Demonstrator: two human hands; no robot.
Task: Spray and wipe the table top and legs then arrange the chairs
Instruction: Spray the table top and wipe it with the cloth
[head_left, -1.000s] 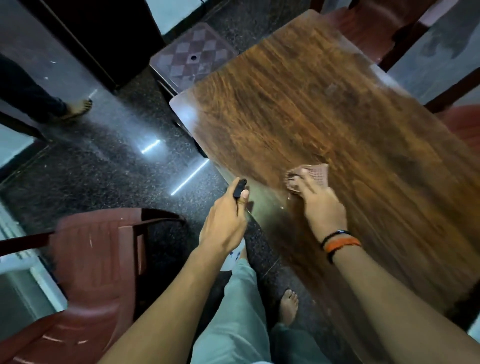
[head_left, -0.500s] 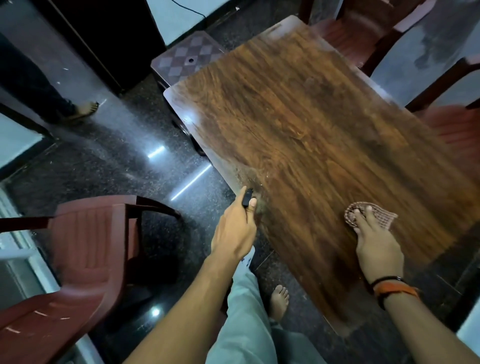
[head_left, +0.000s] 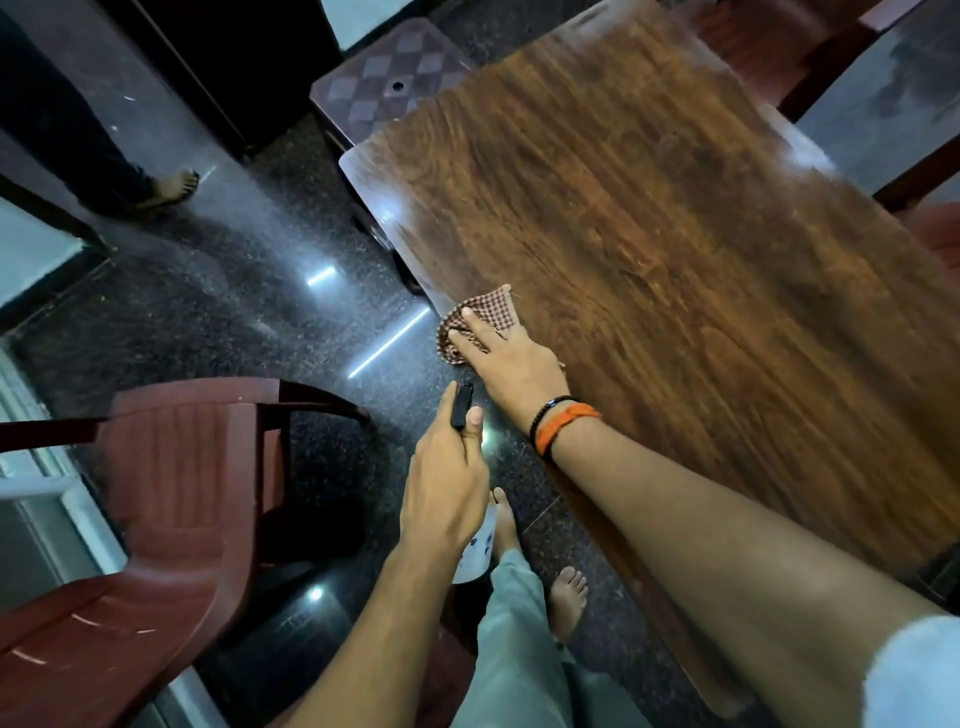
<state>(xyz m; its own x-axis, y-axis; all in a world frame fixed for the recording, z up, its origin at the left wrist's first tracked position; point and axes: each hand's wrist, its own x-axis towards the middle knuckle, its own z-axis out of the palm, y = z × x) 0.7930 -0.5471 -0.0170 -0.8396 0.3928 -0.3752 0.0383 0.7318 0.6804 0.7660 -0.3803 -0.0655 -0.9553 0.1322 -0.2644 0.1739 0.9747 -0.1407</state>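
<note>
Cloth (head_left: 480, 319) back at table (head_left: 675, 234) near edge under flat right hand (head_left: 511, 364); left hand (head_left: 447, 483) grips spray bottle (head_left: 461, 410)

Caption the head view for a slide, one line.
Right hand presses a checked cloth on the wooden table top's edge while the left hand holds a spray bottle.

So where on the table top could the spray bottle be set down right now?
Nearly all of the table top beyond the cloth shows bare. Only the near-left edge is crowded: right hand presses the cloth there, left hand holds the spray bottle beside it.
</note>
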